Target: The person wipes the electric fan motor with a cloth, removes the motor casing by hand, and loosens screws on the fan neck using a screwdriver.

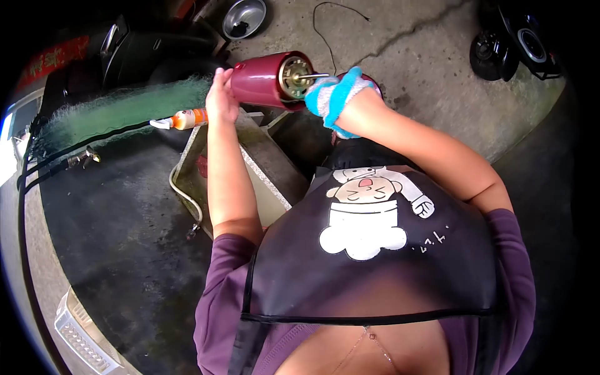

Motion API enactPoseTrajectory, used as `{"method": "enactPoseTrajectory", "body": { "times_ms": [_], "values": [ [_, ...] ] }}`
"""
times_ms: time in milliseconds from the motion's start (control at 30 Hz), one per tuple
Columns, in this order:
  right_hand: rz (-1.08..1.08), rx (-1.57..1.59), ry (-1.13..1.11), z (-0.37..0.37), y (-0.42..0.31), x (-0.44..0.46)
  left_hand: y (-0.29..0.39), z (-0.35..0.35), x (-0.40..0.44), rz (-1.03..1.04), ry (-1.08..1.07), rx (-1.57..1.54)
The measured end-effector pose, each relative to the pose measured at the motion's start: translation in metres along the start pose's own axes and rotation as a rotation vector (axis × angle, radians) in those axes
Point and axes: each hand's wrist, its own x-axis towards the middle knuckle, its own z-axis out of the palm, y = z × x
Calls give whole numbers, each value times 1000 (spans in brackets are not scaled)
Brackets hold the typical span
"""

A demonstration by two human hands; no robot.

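A glossy maroon motor housing (257,82) is tilted on its side in front of me, its round metal end plate (295,77) and thin metal shaft (314,76) facing right. My left hand (222,99) grips the housing at its left end, fingers partly behind it. Close to the shaft, my right hand (361,106) holds a turquoise-and-white striped cloth (334,100), bunched so that most of the fingers are hidden. The cloth overlaps the shaft's tip; whether it wraps round it I cannot tell. Another maroon part shows just behind the cloth.
A bottle with a white nozzle and orange label (190,119) is left of my forearm, beside green netting (119,112). A metal bowl (245,19) sits on the concrete floor, with a black cable (315,28) nearby. Black equipment (531,47) stands far right; a hose (181,187) hangs left.
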Motion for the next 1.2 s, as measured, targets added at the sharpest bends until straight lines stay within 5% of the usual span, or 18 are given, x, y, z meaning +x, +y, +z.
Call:
{"method": "enactPoseTrajectory", "body": {
  "times_ms": [133,200,233,333,367,467,533,600,667,767,967,1067,1200],
  "values": [
    [-217,-459,463,6,16,-2,12,-1,-31,-21,-178,-92],
    [-183,236,206,-3,24,1,-9,-3,-46,-1,-390,-60],
    [-246,341,245,0,26,3,-24,-1,-50,57,-506,-128],
    [-278,434,411,14,19,10,-67,-3,-52,-26,-484,-364],
    [-359,243,501,15,16,16,-74,2,-55,59,-409,-387],
    [-175,-35,252,2,-3,6,-77,24,-57,138,-274,-487],
    [-171,-144,358,44,8,19,-76,27,-59,194,-249,-494],
    [-78,43,404,56,12,28,-78,27,-60,374,-115,-293],
    [-96,21,448,39,0,24,-75,36,-81,521,-244,-122],
    [-308,-256,428,16,-8,20,-77,53,-116,516,-248,94],
    [-539,31,599,21,10,25,-79,64,-109,648,-93,262],
    [-439,336,308,-6,20,11,-69,61,-106,609,-78,288],
    [-232,238,456,9,76,17,-73,56,-92,697,-156,266]
  ]
}}
